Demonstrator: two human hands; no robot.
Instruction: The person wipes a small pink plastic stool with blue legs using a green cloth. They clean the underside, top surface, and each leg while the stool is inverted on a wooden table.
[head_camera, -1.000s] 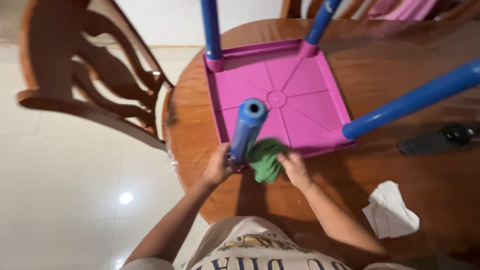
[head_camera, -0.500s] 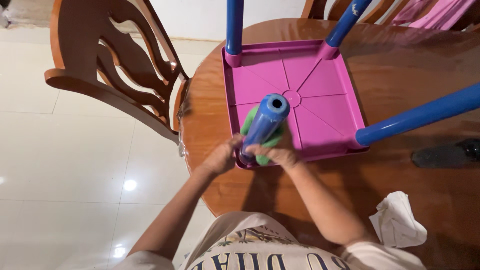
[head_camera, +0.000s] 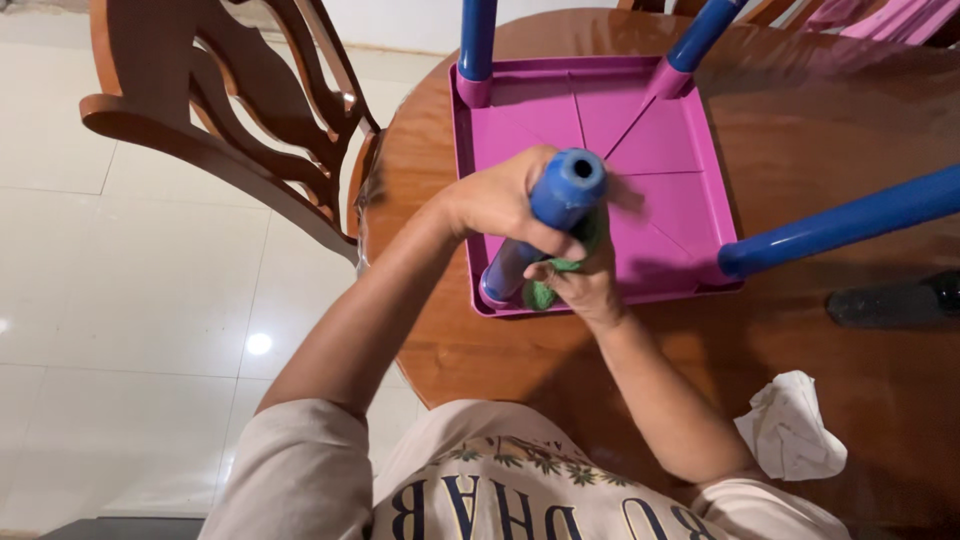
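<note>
So the left hand (head_camera: 500, 205) has slid up from the base of the near blue leg (head_camera: 545, 225) and is now wrapped tight around it just under the open top. The right hand (head_camera: 580, 280) has the green cloth (head_camera: 545, 290) pinched against the lower part of that same leg, up off the corner where it was half a second ago. Looks like the wiping has shifted onto the leg itself. The purple stool (head_camera: 660, 200) sits upside down on the round wooden worktop (head_camera: 800, 120), crumpled white tissue (head_camera: 785, 425) off to the right.

Magenta stool seat (head_camera: 660, 200), blue legs (head_camera: 545, 225), green cloth (head_camera: 545, 290), brown table (head_camera: 850, 150), white tissue (head_camera: 790, 430)
</note>
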